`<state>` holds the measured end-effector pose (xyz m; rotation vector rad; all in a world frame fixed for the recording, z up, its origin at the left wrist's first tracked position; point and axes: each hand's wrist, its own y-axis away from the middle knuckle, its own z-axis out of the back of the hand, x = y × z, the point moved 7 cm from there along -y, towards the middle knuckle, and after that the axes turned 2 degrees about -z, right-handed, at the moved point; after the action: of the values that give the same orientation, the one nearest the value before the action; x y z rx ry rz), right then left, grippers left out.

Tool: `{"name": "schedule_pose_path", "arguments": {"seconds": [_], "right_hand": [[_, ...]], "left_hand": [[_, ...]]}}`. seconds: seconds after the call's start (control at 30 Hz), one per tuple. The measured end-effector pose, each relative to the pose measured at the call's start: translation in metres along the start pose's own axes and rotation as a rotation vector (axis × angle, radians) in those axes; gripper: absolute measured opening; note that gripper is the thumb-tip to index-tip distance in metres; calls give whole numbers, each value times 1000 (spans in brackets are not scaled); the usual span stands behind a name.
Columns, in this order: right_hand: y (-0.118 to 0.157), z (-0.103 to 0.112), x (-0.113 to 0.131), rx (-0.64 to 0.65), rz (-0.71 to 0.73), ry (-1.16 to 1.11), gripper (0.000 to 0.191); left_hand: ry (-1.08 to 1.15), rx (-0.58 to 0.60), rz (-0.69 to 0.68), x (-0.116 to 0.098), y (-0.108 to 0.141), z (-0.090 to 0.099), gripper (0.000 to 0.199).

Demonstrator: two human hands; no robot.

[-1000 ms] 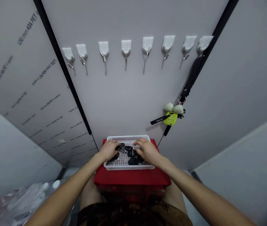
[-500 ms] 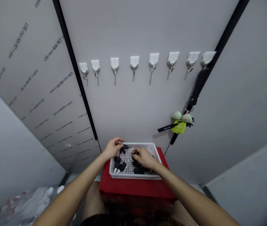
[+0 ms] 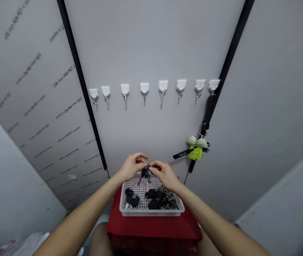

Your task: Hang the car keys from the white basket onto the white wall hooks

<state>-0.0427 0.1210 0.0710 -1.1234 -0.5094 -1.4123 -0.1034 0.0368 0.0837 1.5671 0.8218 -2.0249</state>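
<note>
My left hand (image 3: 133, 166) and my right hand (image 3: 164, 174) meet above the far side of a white plastic basket (image 3: 151, 213). Between their fingertips hangs a bunch of keys (image 3: 146, 174), its dark heads up near the fingers and its metal blades pointing down. Both hands pinch at its top; the ring itself is too small to make out. Lower in the basket, a small group of black-headed keys (image 3: 132, 199) lies at the left. A bigger heap of keys (image 3: 158, 199) fills the right part, some with metal blades showing.
The basket stands on a red-covered stool (image 3: 153, 225) between my knees. On the wall ahead runs a row of several white adhesive hooks (image 3: 144, 88). From the rightmost hangs a black strap (image 3: 207, 112) with a yellow-green tag (image 3: 195, 153). Plastic bags (image 3: 24, 247) lie at lower left.
My hands have come together and lifted the key bunch from the basket's left side up over its far edge. My right hand has left the heap. The view has tilted up.
</note>
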Motion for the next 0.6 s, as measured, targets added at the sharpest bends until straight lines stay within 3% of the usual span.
{"name": "schedule_pose_path", "arguments": {"seconds": [0.1, 0.27, 0.33, 0.47, 0.6], "right_hand": [[-1, 19, 10, -100, 9, 44, 15], [3, 60, 53, -243, 191, 210, 14], [4, 83, 68, -348, 225, 252, 14], [-5, 128, 78, -465, 125, 105, 16], [-16, 170, 93, -609, 149, -75, 17]], "left_hand": [[22, -54, -81, -15, -2, -7, 21], [140, 126, -106, -30, -9, -42, 28], [156, 59, -87, -39, -18, -44, 28], [123, -132, -214, -83, -39, -44, 20], [247, -53, -277, -123, -61, -68, 22]]}}
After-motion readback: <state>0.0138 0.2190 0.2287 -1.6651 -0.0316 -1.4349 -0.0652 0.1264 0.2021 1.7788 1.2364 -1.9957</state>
